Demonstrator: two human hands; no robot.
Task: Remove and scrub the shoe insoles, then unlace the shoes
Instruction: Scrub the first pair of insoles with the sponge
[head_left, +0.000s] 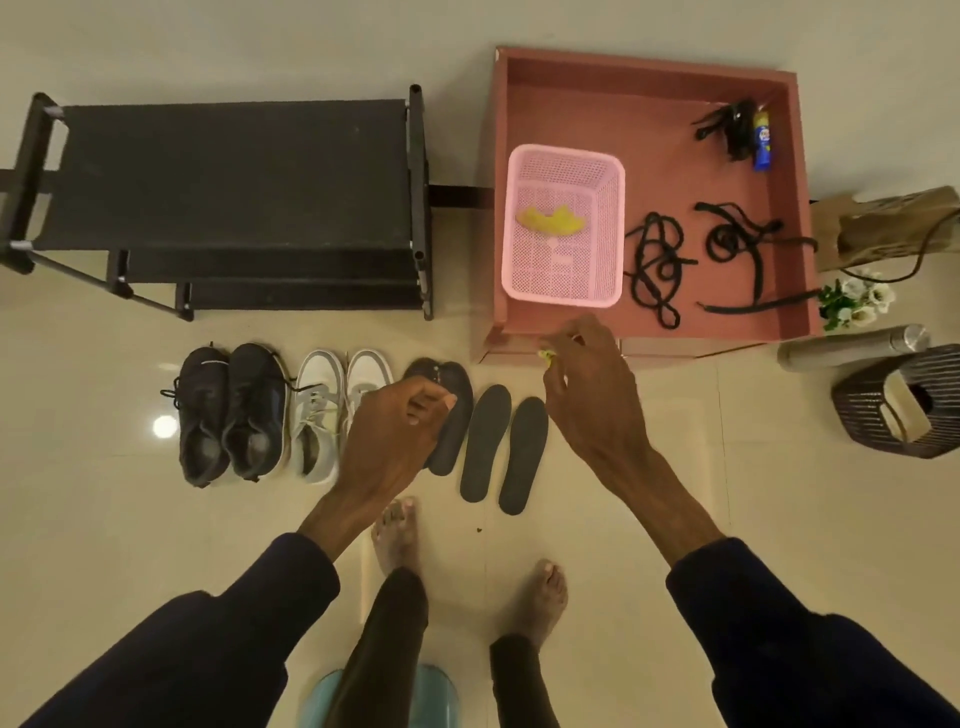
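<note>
Two dark grey insoles (504, 447) lie side by side on the tiled floor, and another dark insole pair (454, 415) lies just left of them. My left hand (395, 431) hovers over that left pair, fingers curled with nothing visibly in them. My right hand (587, 384) pinches a small yellow-green piece (546, 355) near the front edge of the pink table (571, 325). Black sneakers (231, 410) and white sneakers (332, 410) stand in a row at the left. Loose black laces (657, 265) lie on the table.
A pink mesh basket (563, 223) holding a yellow cloth (550, 221) sits on the table, with a blue bottle (762, 137) at the back. A black shoe rack (228, 197) stands left. A steel flask (852, 345), a dark woven bag (904, 405) and flowers (854, 301) are right.
</note>
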